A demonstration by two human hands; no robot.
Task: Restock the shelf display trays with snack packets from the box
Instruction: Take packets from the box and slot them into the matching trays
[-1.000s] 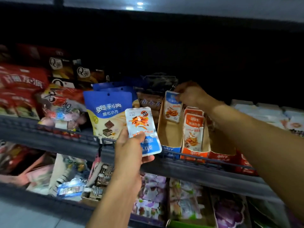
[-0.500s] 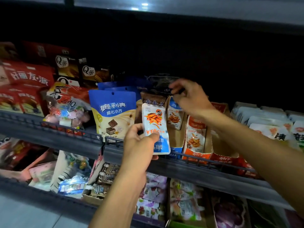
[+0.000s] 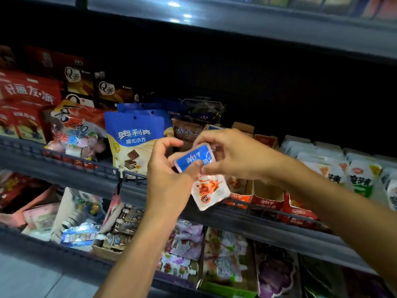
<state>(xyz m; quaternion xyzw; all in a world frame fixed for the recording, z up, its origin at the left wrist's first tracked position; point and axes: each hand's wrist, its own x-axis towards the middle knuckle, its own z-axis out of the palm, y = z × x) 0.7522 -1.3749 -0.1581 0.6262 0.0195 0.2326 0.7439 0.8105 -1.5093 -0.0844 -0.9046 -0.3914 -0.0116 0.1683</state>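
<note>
Now the packet [image 3: 202,175] is held by both hands in front of the shelf rail [image 3: 133,190], where a second ago it was held up by the left hand [image 3: 169,181] alone while the right hand [image 3: 234,155] was busy back in the cardboard trays [image 3: 266,194]. The right hand has been brought forward, and its fingers are curled over the packet's blue end, which is now turned uppermost; the left thumb is pressed on the same end, with the left forefinger arched and free. The packet is thus upside down and just ahead of the trays, not yet in one. A handover to the right hand seems to be under way, so that the packet can be righted and slotted in.
</note>
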